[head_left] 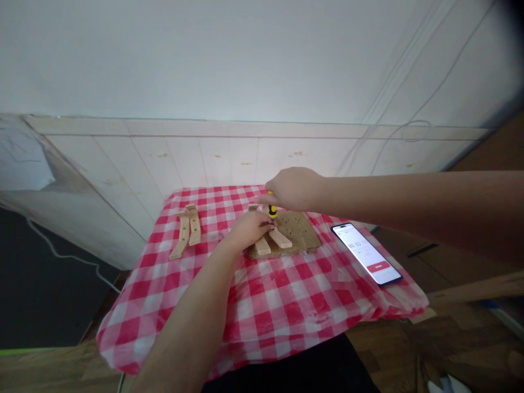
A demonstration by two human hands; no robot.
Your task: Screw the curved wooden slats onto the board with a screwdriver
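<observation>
A screwdriver with a yellow and black handle (272,210) stands nearly upright, its tip down at a curved wooden piece (280,238). From above, my right hand (295,187) is closed around the top of the handle. My left hand (250,229) lies low beside the tip, its fingers closed on the wooden piece and partly hiding it. Another wooden piece (262,246) lies alongside, partly under the left hand. Both pieces rest on a flat brown board (301,229). Any screw at the tip is too small to make out.
Two more curved wooden pieces with holes (188,226) lie to the left on the red and white checked tablecloth (286,305). A phone with a lit timer screen (366,254) lies at the right. A white panelled wall (229,158) stands behind the table.
</observation>
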